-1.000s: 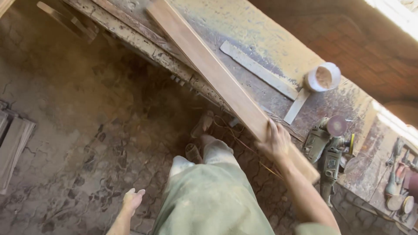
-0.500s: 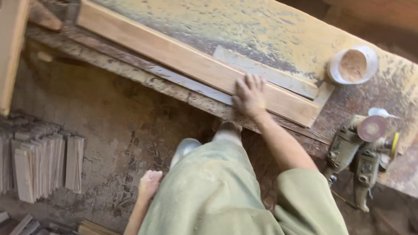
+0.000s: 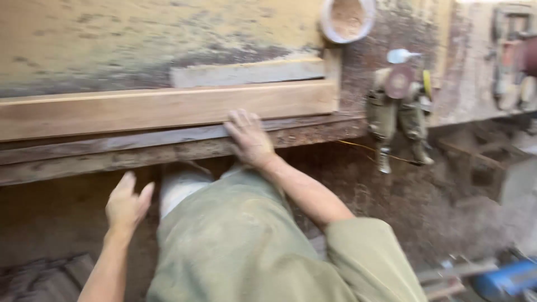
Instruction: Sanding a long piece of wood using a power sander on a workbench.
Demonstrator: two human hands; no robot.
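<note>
One long pale wooden plank [image 3: 168,109] lies flat along the front of the worn, yellow-stained work surface [image 3: 112,39], its right end square and close to a flat grey metal strip [image 3: 249,71] that lies just behind it and parallel. One round white container of brown sawdust [image 3: 347,17] stands further back, near the top edge of the view. To the right of the plank's end sits one dusty grey-green power sander with a reddish round disc [image 3: 398,109], hanging partly over the front edge of the surface; a thin yellowish cord [image 3: 358,147] runs from it along the underside. More tools show at the far right, too blurred to count.

Two hands are in view, both the person's own. The right hand [image 3: 249,137] reaches forward, arm outstretched, palm down on the near edge of the plank and the dark front rail [image 3: 112,148] below it — fingers spread and flat, a pressing touch, the grip not closed around anything. The left hand [image 3: 127,204] hovers lower, in front of the rail and apart from it, fingers loosely parted and the grip unclosed, holding nothing. Between the arms are the person's dusty olive-green trousers [image 3: 235,246]. At the lower right, on the floor, lies a blurred blue object [image 3: 512,277].
</note>
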